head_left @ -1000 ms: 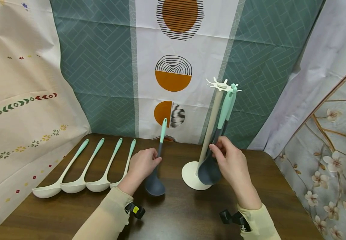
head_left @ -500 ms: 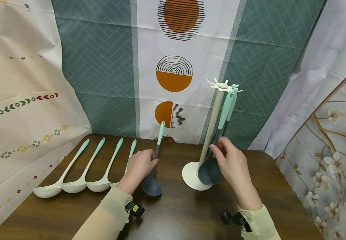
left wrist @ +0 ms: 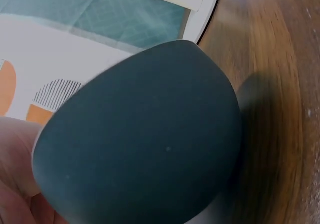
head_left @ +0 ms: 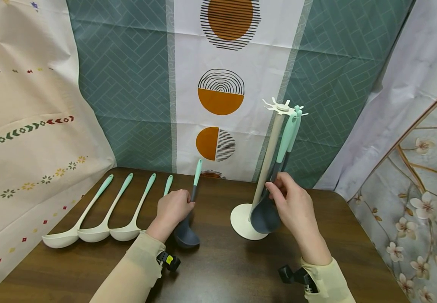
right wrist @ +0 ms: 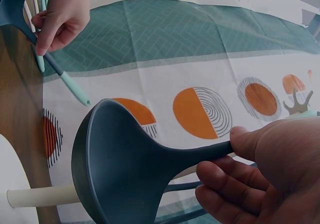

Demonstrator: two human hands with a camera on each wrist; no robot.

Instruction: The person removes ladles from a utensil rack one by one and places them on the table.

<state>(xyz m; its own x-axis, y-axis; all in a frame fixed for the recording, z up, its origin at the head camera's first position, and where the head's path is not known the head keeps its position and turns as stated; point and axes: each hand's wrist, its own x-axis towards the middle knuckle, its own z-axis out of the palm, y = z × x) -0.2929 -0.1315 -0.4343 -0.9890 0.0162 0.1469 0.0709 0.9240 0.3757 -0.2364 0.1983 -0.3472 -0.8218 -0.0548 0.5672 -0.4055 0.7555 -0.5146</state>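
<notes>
My left hand [head_left: 174, 208] grips the shaft of a dark grey-blue ladle [head_left: 186, 237] with a mint handle end. Its bowl is low over the table, handle up; I cannot tell whether it touches. The back of that bowl fills much of the left wrist view. On the right stands a cream rack [head_left: 267, 160] with a hooked top and round base. Two dark utensils with mint handles hang there. My right hand [head_left: 295, 206] pinches the shaft of the front one, a ladle [right wrist: 125, 169], between thumb and fingers. The rear utensil's lower end is mostly hidden.
Several white ladles [head_left: 93, 233] with mint handle ends lie side by side on the left of the brown wooden table [head_left: 218, 277]. The rightmost is mostly behind my left hand. A patterned cloth [head_left: 127, 84] hangs along the table's back edge.
My left hand has moved left with its ladle, towards the white ladles, and slightly down, now covering more of the rightmost one. My right hand and the ladle it pinches have stayed in place.
</notes>
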